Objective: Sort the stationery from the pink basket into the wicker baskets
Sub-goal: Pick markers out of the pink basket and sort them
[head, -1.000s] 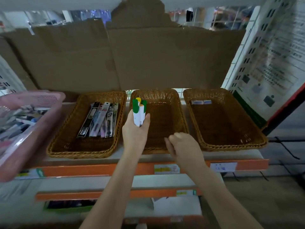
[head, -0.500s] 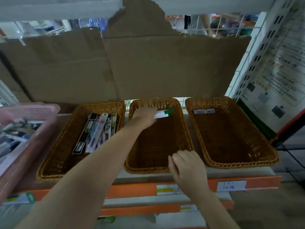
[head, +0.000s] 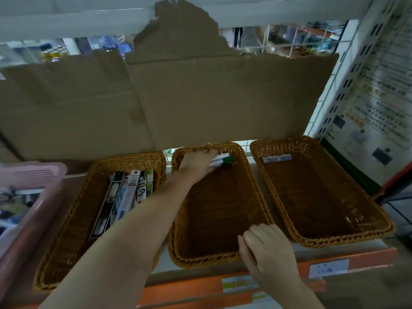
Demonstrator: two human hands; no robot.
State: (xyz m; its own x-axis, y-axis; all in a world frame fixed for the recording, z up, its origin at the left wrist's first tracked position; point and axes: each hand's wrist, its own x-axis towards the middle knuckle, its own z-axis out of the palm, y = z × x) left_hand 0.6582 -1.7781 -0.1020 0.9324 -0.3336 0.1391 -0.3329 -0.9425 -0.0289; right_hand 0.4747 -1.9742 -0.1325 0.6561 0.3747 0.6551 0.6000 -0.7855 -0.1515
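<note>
left hand (head: 197, 161) – outstretched, fingers curled | right hand (head: 267, 250) – curled

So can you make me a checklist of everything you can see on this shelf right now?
Surface: shelf with orange edge and labels.
Job's things: pink basket at left with mixed items; left wicker basket holds long packets; middle wicker basket gets white-and-green markers; right wicker basket holds two small boxes.
Clutter: nothing seen.
Grips: left hand holds the markers at the basket's far end; right hand grips the middle basket's near rim.
Cables: nothing seen.
Surroundings: cardboard behind; poster at right.
</note>
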